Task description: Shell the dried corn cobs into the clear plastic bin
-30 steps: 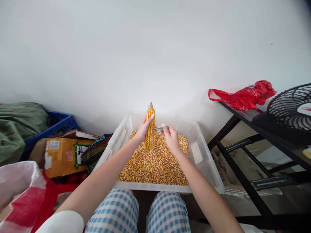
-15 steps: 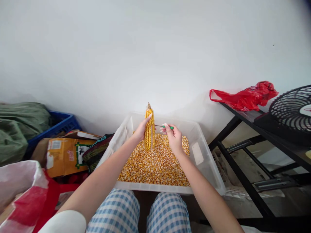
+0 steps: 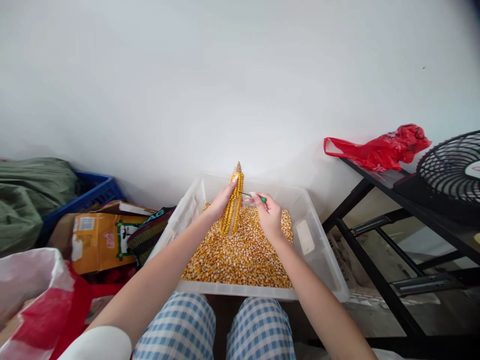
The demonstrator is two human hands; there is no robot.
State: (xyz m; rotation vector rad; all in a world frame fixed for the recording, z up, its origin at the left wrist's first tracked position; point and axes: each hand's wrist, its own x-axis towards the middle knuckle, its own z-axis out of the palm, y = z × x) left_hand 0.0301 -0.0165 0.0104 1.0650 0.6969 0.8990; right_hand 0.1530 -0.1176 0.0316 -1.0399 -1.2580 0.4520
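Observation:
My left hand [image 3: 224,200] is wrapped round a yellow corn cob [image 3: 229,212], tip up and leaning a little to the right. A bare strip without kernels runs down the cob's lower part. My right hand [image 3: 268,212] grips the green handle of a thin screwdriver-like tool [image 3: 263,198]. Its dark shaft points left, and the tip meets the cob's right side near my left fingers. Both hands are above a heap of loose corn kernels [image 3: 240,260] in a translucent plastic bin [image 3: 318,255].
To the right, a black metal stand [image 3: 382,260] bears a red plastic bag [image 3: 390,150] and a black fan [image 3: 453,167]. At left are a blue crate [image 3: 101,190], an orange carton [image 3: 103,242] and a red-and-white bag [image 3: 41,300]. A white wall [image 3: 240,85] rises behind the bin.
The cob has tilted, its top shifting right, as my left hand turned with it. The tool's tip now lies against the cob; my right hand has hardly moved.

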